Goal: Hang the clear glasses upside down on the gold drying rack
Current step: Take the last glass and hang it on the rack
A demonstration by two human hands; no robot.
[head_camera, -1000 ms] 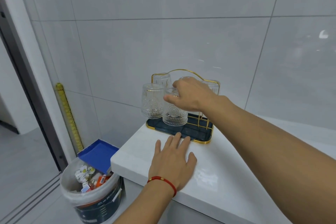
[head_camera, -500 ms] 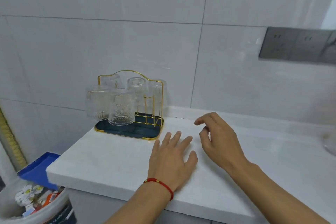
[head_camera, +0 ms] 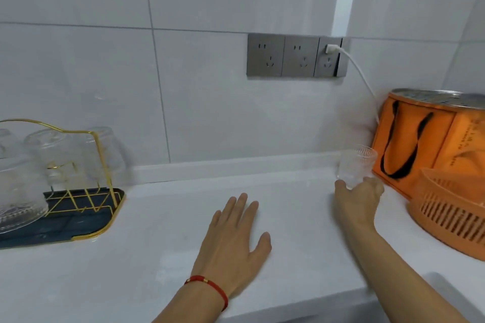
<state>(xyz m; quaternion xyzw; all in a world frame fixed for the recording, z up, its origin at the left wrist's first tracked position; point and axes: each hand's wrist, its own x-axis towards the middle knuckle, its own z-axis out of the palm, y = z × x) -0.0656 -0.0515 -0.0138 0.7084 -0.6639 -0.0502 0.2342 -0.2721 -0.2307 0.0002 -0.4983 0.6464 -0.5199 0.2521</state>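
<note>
The gold drying rack on its dark tray stands at the far left of the white counter. Several clear ribbed glasses hang on it upside down. Far right, one clear glass stands upright on the counter beside an orange bag. My right hand is wrapped around its lower part, fingers curled on both sides. My left hand, with a red string bracelet at the wrist, lies flat and spread on the counter in the middle, holding nothing.
An orange bag and an orange slotted basket crowd the right end of the counter. Grey wall sockets sit above, with a white cable running down behind the bag. The counter's front edge runs below my arms.
My right hand left the rack, swept right across the counter and closed around the upright glass. The view turned right with it. My left hand stayed flat.
</note>
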